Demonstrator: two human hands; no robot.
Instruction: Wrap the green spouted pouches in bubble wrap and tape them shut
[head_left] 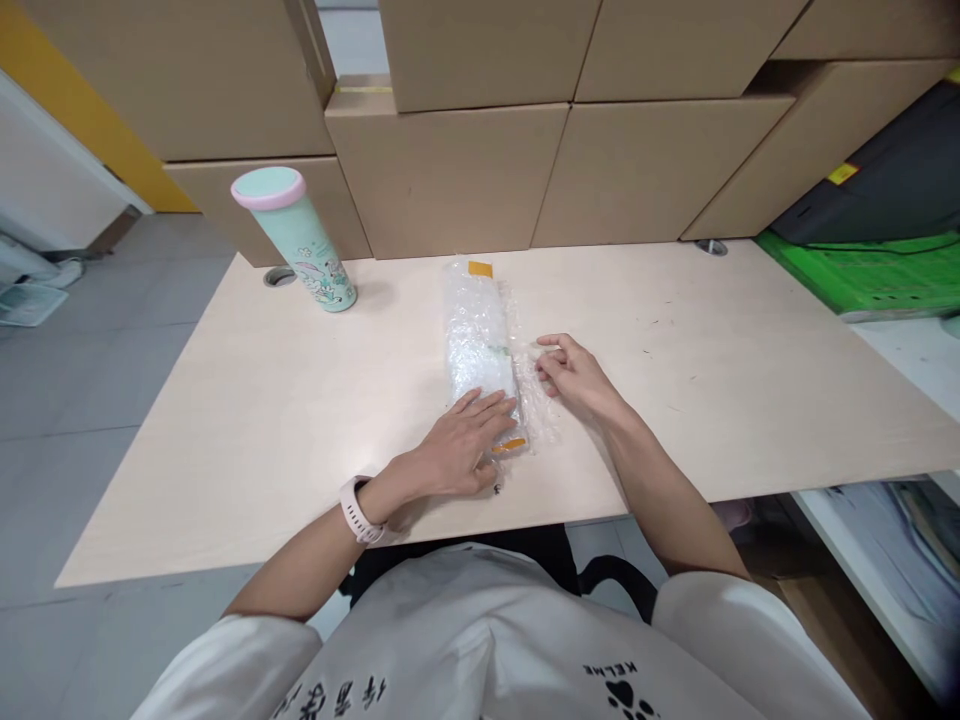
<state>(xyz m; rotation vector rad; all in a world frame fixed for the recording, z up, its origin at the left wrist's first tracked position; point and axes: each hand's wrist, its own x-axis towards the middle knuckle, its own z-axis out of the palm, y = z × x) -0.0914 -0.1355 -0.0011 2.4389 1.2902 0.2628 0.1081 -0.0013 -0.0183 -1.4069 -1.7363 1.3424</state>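
Shirt [480, 630]: white, dark lettering, below both hands.
Left hand [466, 440]: palm down, fingers extended, on the near end of the bubble-wrapped parcel [476, 325].
Right hand [574, 375]: fingers curled at the loose wrap [538, 412]; cannot tell whether they pinch it.
Bubble-wrapped parcel: partly under the left hand, reaching beyond it.
Tumbler [304, 240]: upright, beyond and left of the left hand.

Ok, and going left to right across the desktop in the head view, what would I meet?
Mint-green tumbler with pink rim → bubble-wrapped package → right hand → right cable grommet.
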